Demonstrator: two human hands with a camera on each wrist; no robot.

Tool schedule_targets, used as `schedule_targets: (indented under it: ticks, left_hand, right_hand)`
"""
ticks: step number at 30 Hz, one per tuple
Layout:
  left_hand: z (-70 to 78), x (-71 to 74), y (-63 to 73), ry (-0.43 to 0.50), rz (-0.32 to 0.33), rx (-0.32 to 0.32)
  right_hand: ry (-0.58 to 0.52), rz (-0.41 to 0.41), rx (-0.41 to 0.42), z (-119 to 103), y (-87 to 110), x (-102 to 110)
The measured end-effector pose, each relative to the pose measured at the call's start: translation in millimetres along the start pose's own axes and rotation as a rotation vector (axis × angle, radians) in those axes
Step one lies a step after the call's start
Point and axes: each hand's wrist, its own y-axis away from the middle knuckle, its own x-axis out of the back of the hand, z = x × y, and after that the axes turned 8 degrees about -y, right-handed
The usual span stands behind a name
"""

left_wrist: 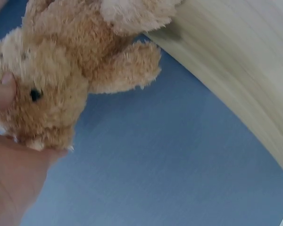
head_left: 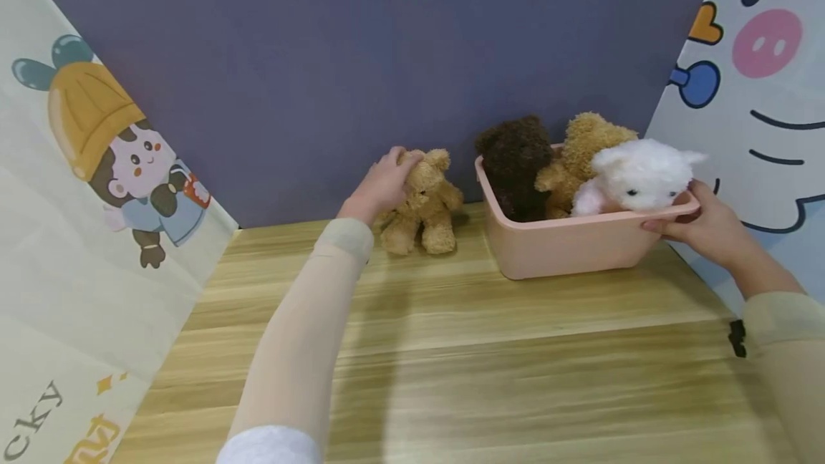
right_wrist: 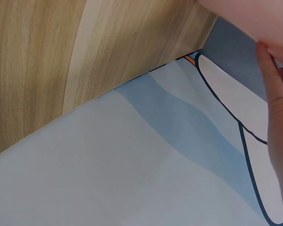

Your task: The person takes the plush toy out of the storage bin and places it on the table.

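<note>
Left hand (head_left: 382, 186) grips tan bear (head_left: 422, 217) by head; bear upright on table (head_left: 528, 378), left of pink bin (head_left: 573, 245). Right hand (head_left: 712, 231) grips bin's right end. Step, judged: grasping bear; next likely calls for secure hold, steady bin.

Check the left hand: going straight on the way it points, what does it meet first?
The light brown teddy bear outside the box; the left hand grips its head. Past that, probably the back wall, though the gap is hard to judge.
</note>
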Motion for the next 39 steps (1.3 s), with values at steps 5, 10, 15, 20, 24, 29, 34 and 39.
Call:
schedule_targets:
  ticks: [5, 10, 15, 20, 24, 29, 34, 39]
  left_hand:
    - [2.5, -4.4, -6.6, -0.106, 0.045, 0.051]
    - [1.1, -2.5, -8.7, -0.098, 0.052, 0.07]
    - [1.7, 9.9, -6.6, -0.121, 0.047, 0.057]
    - [14.8, 24.5, -9.0, -0.115, 0.071, 0.021]
    - [37.7, 38.4, -13.5, -0.112, 0.076, -0.011]
    - [80.0, 50.8, -25.2, -0.065, 0.114, -0.075]
    - [136.3, 53.5, -40.4, -0.029, 0.124, -0.157]
    - [195.1, 51.9, -53.9, -0.114, 0.066, -0.208]
  right_hand:
    - [-0.012, -0.01, -0.011, 0.0, -0.2, -1.3]
    - [-0.01, -0.004, -0.003, 0.7, -0.5, -0.7]
    - [0.004, -0.001, -0.016, -1.7, 0.1, -1.2]
    - [-0.013, -0.012, -0.024, -3.1, 0.7, -3.2]
    - [-0.014, -0.022, -0.029, -2.8, 1.3, -3.4]
    - [-0.001, -0.013, -0.029, -0.5, 1.3, -1.4]
    - [-0.018, 0.008, 0.003, 2.2, 0.6, -0.4]
    - [-0.033, 0.001, 0.007, 4.2, -1.2, -0.9]
